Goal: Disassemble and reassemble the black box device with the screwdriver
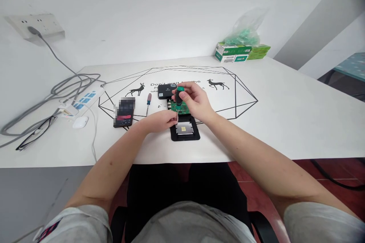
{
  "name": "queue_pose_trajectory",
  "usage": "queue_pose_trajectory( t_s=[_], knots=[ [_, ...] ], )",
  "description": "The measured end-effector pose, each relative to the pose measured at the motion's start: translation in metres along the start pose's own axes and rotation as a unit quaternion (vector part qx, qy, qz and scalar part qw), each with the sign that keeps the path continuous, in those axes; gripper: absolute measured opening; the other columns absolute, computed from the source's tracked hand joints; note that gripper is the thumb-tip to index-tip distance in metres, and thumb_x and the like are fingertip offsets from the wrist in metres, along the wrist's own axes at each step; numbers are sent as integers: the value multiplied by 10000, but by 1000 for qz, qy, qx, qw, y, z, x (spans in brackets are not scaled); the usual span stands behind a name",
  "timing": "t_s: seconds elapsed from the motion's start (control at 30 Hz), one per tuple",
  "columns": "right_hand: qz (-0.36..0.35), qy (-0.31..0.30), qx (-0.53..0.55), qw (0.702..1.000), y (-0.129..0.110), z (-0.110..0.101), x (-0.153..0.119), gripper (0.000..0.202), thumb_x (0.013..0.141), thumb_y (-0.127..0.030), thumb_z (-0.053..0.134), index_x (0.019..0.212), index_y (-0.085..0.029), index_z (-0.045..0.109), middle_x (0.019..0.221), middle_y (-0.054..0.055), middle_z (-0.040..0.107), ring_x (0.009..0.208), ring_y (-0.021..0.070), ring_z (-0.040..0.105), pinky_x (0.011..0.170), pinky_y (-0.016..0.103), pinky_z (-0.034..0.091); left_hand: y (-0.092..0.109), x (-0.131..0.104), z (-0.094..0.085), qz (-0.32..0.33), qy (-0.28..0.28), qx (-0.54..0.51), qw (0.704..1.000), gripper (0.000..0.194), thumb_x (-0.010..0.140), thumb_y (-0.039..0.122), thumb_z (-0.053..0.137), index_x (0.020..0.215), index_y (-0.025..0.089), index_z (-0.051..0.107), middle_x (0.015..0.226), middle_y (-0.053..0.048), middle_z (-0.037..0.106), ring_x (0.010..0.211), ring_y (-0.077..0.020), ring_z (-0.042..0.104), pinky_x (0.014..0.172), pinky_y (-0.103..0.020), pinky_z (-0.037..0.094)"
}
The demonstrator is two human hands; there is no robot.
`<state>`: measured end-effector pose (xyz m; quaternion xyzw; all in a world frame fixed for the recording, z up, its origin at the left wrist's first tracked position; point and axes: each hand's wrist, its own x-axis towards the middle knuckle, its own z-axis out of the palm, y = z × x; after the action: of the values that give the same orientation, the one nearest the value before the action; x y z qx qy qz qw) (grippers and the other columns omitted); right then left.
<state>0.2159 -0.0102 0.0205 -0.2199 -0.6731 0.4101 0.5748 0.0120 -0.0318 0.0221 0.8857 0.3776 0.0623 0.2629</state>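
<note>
My right hand [196, 100] grips a screwdriver [179, 95] with a black and green handle, held upright over a green circuit board [184, 109]. Close to the screwdriver's lower end, my left hand [164, 120] has its fingers pinched together; whatever may be between them is too small to make out. Just in front of the board lies an open black casing part [173, 135] with a silver metal plate [185, 128] in it. Behind the board sits a black box-like cover [165, 92] with a white label, partly hidden by my right hand.
A second screwdriver [148, 100] and a phone [124, 112] lie to the left. Farther left are a power strip [88, 100], coiled grey cables [57, 95], a white earbud case [80, 122] and glasses [34, 136]. Green and white boxes [232, 51] under a plastic bag [245, 34] stand back right.
</note>
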Motion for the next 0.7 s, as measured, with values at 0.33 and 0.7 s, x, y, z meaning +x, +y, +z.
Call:
queue_pose_trajectory(
  t_s=[0.33, 0.7],
  knots=[
    [-126, 2, -148, 981, 2, 10, -10, 365, 926, -415, 842, 1180, -310, 601, 1102, 23, 651, 871, 177, 631, 704, 353, 572, -1, 0, 2, 40, 29, 2, 999, 255, 913, 116, 584, 704, 226, 487, 709, 6, 557, 668, -171, 507, 689, -331, 417],
    [-233, 42, -185, 954, 11, 23, -5, 222, 1045, -263, 558, 1258, -296, 609, 1105, 53, 710, 954, 219, 685, 773, 403, 566, -32, 3, -13, -133, 220, 115, 959, 165, 1012, 152, 519, 1001, 202, 676, 1043, -97, 727, 992, -275, 691, 920, -411, 552]
  ],
)
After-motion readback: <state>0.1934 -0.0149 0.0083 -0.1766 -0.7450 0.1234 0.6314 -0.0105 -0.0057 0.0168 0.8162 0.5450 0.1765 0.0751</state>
